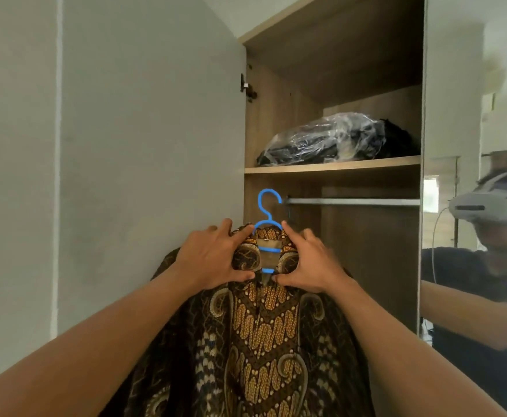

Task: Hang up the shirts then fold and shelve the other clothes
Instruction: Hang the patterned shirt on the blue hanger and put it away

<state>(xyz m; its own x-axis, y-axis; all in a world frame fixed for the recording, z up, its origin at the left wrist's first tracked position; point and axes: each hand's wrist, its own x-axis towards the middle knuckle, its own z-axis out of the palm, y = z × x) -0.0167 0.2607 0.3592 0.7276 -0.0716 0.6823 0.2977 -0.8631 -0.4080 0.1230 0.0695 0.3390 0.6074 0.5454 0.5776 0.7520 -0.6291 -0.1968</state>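
Head view: batik shirt on its hanger, held up at the open wardrobe

A brown patterned batik shirt point(264, 341) hangs on a blue hanger point(268, 206) in front of the wardrobe opening. The left hand point(213, 257) and right hand point(312, 263) each grip the collar, thumb below and forefinger above. The hanger's hook is near the left end of the metal rail point(351, 201), not on it. Above, a plastic-wrapped bundle point(321, 139) lies on the shelf point(333, 165).
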